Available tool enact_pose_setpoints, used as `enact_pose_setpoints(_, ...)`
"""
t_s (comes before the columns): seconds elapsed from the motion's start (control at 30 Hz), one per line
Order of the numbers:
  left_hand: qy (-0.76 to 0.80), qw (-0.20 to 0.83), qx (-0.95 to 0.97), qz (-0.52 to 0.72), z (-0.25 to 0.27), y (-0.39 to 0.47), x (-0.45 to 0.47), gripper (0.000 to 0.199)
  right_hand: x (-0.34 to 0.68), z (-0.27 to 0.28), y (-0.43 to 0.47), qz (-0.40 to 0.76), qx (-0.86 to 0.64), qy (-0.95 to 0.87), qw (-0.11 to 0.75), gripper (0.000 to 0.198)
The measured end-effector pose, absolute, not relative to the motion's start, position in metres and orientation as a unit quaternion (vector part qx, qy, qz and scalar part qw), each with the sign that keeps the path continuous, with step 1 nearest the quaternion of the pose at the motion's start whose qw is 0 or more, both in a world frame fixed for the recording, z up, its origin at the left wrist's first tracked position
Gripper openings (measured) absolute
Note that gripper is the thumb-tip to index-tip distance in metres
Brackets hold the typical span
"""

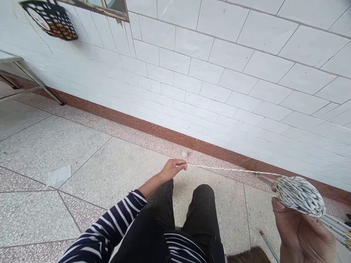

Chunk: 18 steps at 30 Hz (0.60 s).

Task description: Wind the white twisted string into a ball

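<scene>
My left hand (175, 169), at the middle, pinches one end of a thin white twisted cord (233, 169). The cord stretches almost straight to the right, up to an oval woven piece (300, 196) made of white and grey twisted strands. My right hand (301, 232) holds this piece from below, close to the camera, with fingers curled round its lower side. Part of those fingers is hidden behind the weave. On the floor just beyond my left hand lies a small round pale object (184, 154), too small to name.
A tiled wall (197, 87) with a red-brown base strip runs ahead. A metal-framed table (35, 78) stands at the left, below a black decoration (52, 20). A pale sheet (59, 175) lies on the floor. A red-tipped stick (268, 245) and brown bristles or hair (249, 255) show lower right.
</scene>
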<state>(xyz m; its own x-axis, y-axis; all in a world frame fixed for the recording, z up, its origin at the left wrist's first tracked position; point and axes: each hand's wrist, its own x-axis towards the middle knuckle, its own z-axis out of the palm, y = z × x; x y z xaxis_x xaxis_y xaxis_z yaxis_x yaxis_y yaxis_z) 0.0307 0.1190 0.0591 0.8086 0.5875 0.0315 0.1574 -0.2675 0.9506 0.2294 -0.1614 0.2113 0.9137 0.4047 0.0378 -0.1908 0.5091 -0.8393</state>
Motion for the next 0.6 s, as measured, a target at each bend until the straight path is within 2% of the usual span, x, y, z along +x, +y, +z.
enact_pose_setpoints(0.2, 0.265, 0.491, 0.807, 0.193, 0.048, 0.124, 0.032, 0.031, 0.230, 0.212, -0.163, 0.171, -0.465, -0.123, 0.860, 0.049)
enact_pose_setpoints(0.43, 0.329, 0.268, 0.901, 0.096, 0.009, 0.137, 0.039, 0.033, 0.207, 0.210, -0.160, 0.190, -0.536, -0.040, 0.822, 0.045)
enact_pose_setpoints(0.6, 0.340, 0.278, 0.896, 0.060, -0.016, 0.138, 0.042, 0.027, 0.191, 0.217, -0.153, 0.200, -0.565, -0.113, 0.793, 0.056)
